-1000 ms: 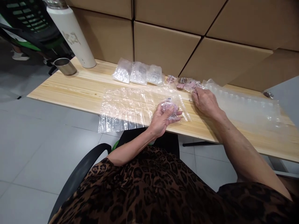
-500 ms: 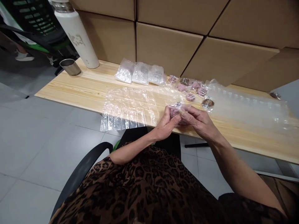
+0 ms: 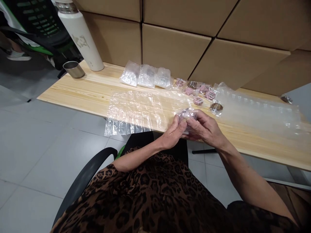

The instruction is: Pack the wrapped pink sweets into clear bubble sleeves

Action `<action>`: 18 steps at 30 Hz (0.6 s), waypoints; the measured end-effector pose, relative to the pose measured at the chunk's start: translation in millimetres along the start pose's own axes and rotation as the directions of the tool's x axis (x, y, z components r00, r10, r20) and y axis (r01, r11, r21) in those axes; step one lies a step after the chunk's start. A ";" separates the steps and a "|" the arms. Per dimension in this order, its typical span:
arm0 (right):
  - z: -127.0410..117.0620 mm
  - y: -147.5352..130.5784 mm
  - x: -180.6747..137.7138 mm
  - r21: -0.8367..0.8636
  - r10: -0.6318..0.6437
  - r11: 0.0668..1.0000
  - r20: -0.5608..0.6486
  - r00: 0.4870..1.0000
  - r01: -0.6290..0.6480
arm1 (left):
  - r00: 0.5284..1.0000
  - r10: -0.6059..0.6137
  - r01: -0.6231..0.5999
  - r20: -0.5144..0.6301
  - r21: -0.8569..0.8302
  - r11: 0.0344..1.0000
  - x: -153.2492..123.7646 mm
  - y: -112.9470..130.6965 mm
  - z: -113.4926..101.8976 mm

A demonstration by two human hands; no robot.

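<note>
My left hand (image 3: 173, 132) and my right hand (image 3: 206, 127) meet at the table's front edge. Both are closed on one clear plastic packet (image 3: 186, 115) with something pinkish inside, thumbs on top and close together. Fingers cover much of the packet, so its contents are partly hidden. Just beyond it lie several small wrapped pieces, among them a pink one (image 3: 198, 101) and a brown one (image 3: 216, 107). Left of my hands, a clear plastic sheet of bags (image 3: 136, 111) lies flat and hangs over the front edge.
Three filled clear bags (image 3: 147, 76) stand along the back of the wooden table (image 3: 70, 94). A white bottle (image 3: 81, 38) and a metal cup (image 3: 73, 69) are at the left end. Translucent plastic bags (image 3: 257, 106) cover the right side. Cardboard boxes (image 3: 175, 45) rise behind.
The packet has been turned and tilted slightly between my hands, and its pink contents show less. My fingers have shifted a little around it. The things on the table have stayed put.
</note>
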State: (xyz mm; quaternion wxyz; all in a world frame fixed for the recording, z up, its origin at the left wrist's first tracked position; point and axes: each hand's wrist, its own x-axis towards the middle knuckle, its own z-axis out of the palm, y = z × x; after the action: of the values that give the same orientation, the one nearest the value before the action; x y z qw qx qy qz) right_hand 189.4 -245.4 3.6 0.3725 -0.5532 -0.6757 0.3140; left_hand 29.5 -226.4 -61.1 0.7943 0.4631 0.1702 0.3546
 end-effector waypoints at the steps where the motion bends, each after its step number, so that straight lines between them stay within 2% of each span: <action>1: -5.4 -1.9 3.2 -0.097 -0.041 0.995 -0.036 0.999 0.037 | 1.000 -0.002 0.002 -0.012 0.027 1.000 -1.9 2.4 1.1; 4: -22.2 -4.9 17.0 -0.456 -0.152 0.886 -0.120 0.981 0.082 | 0.991 0.079 -0.052 -0.105 0.235 0.971 -11.9 11.6 -0.7; 6: -28.1 -2.7 27.7 -0.628 -0.138 0.775 -0.057 0.989 0.072 | 0.965 0.214 -0.140 -0.150 0.394 0.909 -21.2 18.6 -6.7; 9: -27.7 3.6 41.5 -0.744 0.019 0.664 0.107 0.994 0.068 | 0.886 0.437 -0.267 -0.157 0.598 0.755 -36.1 32.1 -23.6; 11: -26.0 6.3 47.9 -0.748 0.093 0.663 0.125 0.988 0.033 | 0.802 0.580 -0.300 -0.145 0.741 0.600 -46.4 46.2 -39.6; 13: -25.8 7.5 52.6 -0.682 0.096 0.731 0.060 0.994 -0.029 | 0.717 0.686 -0.239 -0.122 0.882 0.407 -57.2 64.1 -57.5; 14: -25.8 8.5 54.4 -0.624 0.091 0.779 0.029 0.995 -0.053 | 0.695 0.709 -0.161 -0.116 0.937 0.311 -62.4 73.1 -66.4; 16: -25.1 13.2 56.6 -0.506 0.100 0.859 0.004 0.995 -0.084 | 0.723 0.677 0.048 -0.138 0.988 0.150 -71.0 86.4 -81.8; 18: -22.9 23.1 55.8 -0.438 0.129 0.893 0.023 0.991 -0.106 | 0.800 0.565 0.219 -0.202 0.975 0.039 -74.6 88.5 -91.8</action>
State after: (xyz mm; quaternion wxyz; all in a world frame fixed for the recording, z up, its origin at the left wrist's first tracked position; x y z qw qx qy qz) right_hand 214.6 -185.9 5.1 0.2019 -0.6540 -0.7036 0.1909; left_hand -112.8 -195.4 -36.7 0.1142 0.7670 0.5217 0.3555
